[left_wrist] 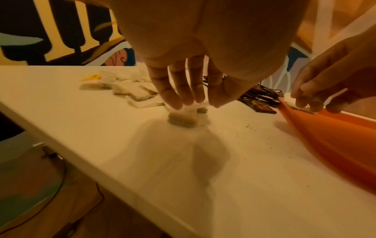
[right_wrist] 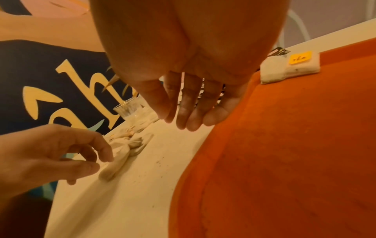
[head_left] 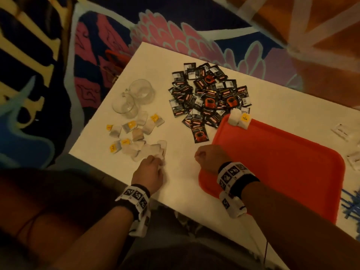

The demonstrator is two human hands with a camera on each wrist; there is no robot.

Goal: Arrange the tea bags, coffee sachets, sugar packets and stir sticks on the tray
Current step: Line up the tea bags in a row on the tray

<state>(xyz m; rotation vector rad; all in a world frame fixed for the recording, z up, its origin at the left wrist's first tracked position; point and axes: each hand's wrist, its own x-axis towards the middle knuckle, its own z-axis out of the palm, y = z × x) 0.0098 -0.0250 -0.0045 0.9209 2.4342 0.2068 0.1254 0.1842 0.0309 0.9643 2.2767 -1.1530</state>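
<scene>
- Left hand (head_left: 149,170) is the grip: fingertips pinch one tea bag (left_wrist: 182,119) at the loose pile's (head_left: 136,137) near edge on the bench (head_left: 181,172).
- Tray (head_left: 282,162) lies toward three o'clock; two tea bags (head_left: 239,118) sit in its far corner.
- Right hand (head_left: 211,157), loosely curled and holding nothing, hovers at the tray's left rim, nearer it.

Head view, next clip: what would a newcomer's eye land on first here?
The orange tray at the table's right, nearly bare except for two tea bags in its far left corner. Next, the dark heap of coffee sachets just beyond it, and the loose tea bags scattered at the left, where the left hand pinches one while the right hand hovers empty at the tray's edge.
</scene>
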